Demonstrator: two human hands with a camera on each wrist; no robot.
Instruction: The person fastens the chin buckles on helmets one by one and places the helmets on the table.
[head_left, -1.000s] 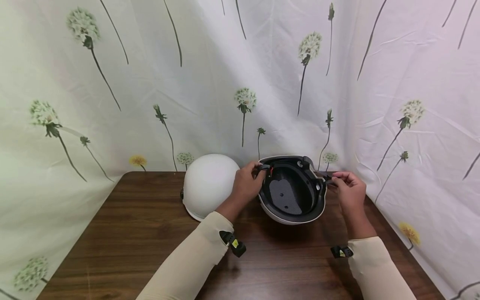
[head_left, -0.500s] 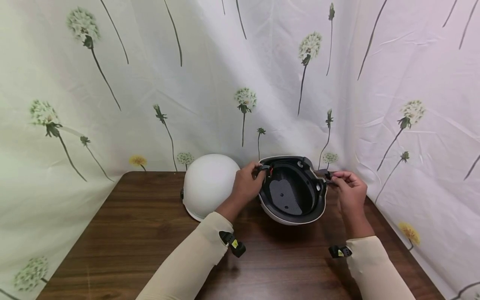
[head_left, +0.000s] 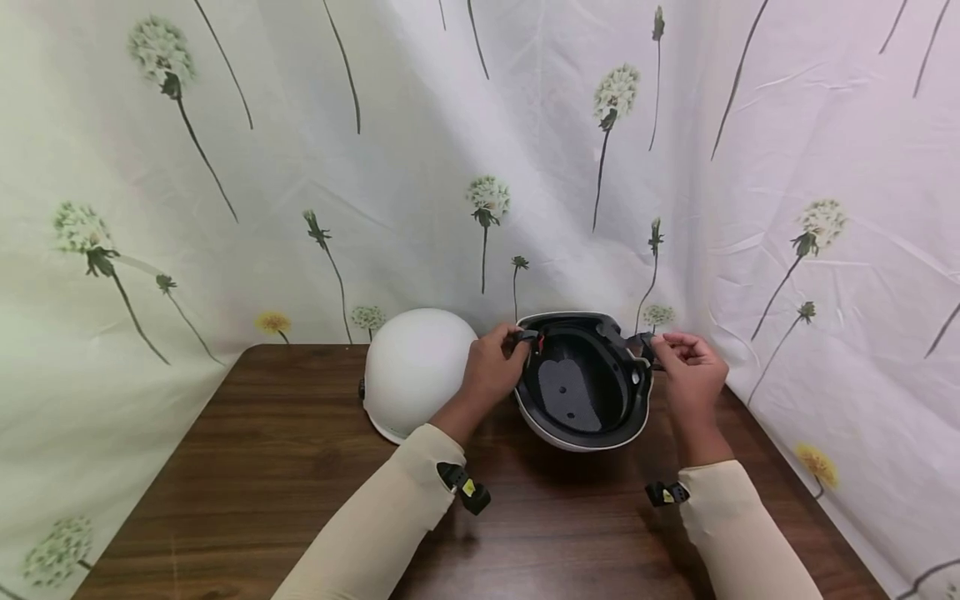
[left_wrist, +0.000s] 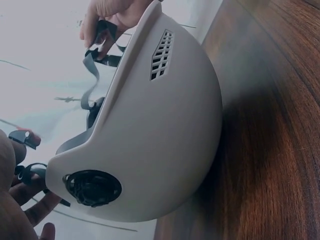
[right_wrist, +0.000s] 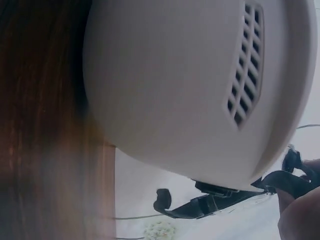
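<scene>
Head view: nearest, two cream sleeves [head_left: 375, 525] with black wristbands [head_left: 475, 497] extend over a brown wooden table [head_left: 285, 458]. Beyond them, the left hand [head_left: 491, 367] pinches a black strap [head_left: 528, 336] at the left rim of a white helmet [head_left: 585, 392], upturned at the table's far side, lining exposed. At its right rim, the right hand [head_left: 692, 375] pinches a dark chin strap [head_left: 647, 342] between thumb and fingers. Left of it sits a second helmet [head_left: 420, 367], dome upward; behind hangs a flower-printed cloth [head_left: 412, 167].

Upturned helmet [right_wrist: 175, 80] cropped in right-wrist view, sleeves [head_left: 371, 525] cut off
</scene>
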